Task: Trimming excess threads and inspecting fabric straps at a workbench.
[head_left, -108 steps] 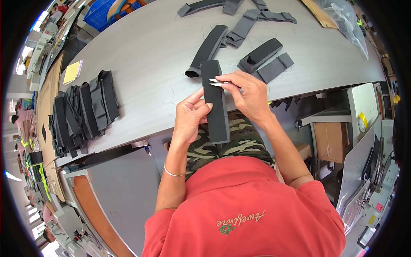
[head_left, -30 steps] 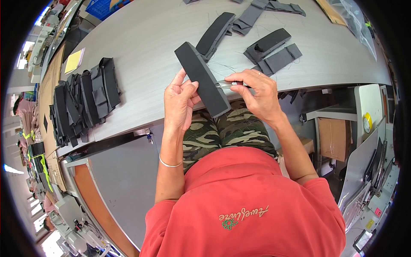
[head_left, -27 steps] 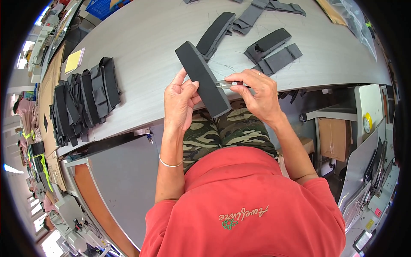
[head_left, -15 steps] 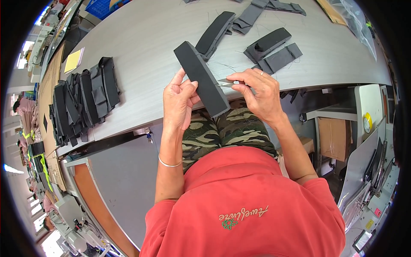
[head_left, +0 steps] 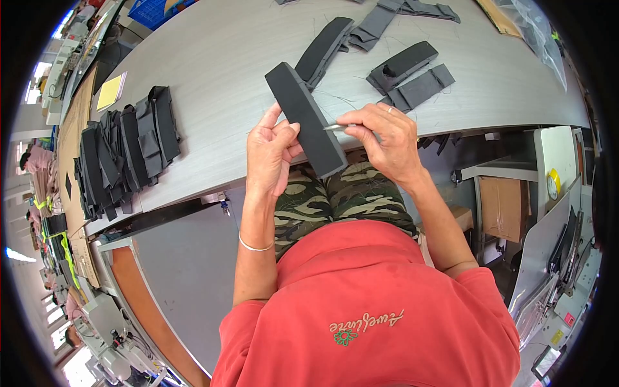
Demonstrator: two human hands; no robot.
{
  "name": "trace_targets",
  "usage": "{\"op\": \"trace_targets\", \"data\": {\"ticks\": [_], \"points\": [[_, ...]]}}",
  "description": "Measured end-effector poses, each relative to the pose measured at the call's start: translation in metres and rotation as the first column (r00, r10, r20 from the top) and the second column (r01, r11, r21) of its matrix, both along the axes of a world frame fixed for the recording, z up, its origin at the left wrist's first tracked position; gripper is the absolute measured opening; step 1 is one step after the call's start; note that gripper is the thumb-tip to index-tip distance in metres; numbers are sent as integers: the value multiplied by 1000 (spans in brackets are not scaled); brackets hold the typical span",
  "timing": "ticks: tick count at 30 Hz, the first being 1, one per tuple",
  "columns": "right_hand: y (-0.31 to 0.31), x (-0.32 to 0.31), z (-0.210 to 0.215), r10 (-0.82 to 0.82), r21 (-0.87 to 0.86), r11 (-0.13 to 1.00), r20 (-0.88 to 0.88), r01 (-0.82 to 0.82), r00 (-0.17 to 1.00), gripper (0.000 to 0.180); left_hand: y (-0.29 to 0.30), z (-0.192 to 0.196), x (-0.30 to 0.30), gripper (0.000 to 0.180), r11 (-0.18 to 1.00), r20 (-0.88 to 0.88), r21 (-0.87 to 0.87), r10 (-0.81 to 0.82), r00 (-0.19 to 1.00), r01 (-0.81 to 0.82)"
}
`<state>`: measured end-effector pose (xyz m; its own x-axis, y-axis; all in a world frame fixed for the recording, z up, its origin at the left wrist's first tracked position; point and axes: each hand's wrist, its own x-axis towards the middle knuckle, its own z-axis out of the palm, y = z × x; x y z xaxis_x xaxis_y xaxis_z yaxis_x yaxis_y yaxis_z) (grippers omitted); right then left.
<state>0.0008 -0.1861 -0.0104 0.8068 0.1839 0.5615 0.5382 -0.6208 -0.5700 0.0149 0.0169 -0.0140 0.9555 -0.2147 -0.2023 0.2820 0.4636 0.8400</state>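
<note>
My left hand [head_left: 269, 149] grips a black fabric band [head_left: 304, 122] by its left edge, thumb on top and fingers behind. The band slants above my lap, its lower end nearest me. Held in my right hand [head_left: 387, 138] is a pair of small metal thread snips [head_left: 336, 127], pinched between thumb and fingers. Their blades are together and the tips meet the band's right edge. Whether a thread lies between them is too small to tell.
A row of folded dark fabric bands [head_left: 132, 145] lies at the table's left. More bands [head_left: 403, 68] and loose threads are spread across the far side. Yellow paper [head_left: 111, 91], a blue crate [head_left: 151, 11] and clear plastic [head_left: 532, 32] sit toward the edges.
The snips' blades, apart before, have come together at the band's right edge. My right hand has shifted slightly left, and the band has moved slightly right.
</note>
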Motion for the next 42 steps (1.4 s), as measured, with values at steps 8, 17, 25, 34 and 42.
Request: {"op": "trace_targets", "data": {"ticks": [8, 17, 25, 34, 42], "points": [[-2, -7, 14, 18, 209, 978, -215, 28, 977, 13, -1, 4, 1, 55, 998, -17, 58, 39, 999, -38], [-2, -20, 12, 241, 8, 970, -157, -243, 958, 23, 1, 10, 2, 49, 996, -13, 65, 69, 998, -68], [7, -22, 15, 191, -196, 962, -9, -189, 982, 21, 2, 6, 2, 47, 996, 18, 74, 47, 999, -48], [2, -18, 12, 131, 139, 984, -123, -114, 984, 28, 10, 8, 3, 46, 999, -22, -30, -36, 999, 36], [8, -16, 5, 109, 168, 981, -70, -96, 992, 34, 1, 15, -4, 62, 977, 17, -46, -206, 978, 206]]}}
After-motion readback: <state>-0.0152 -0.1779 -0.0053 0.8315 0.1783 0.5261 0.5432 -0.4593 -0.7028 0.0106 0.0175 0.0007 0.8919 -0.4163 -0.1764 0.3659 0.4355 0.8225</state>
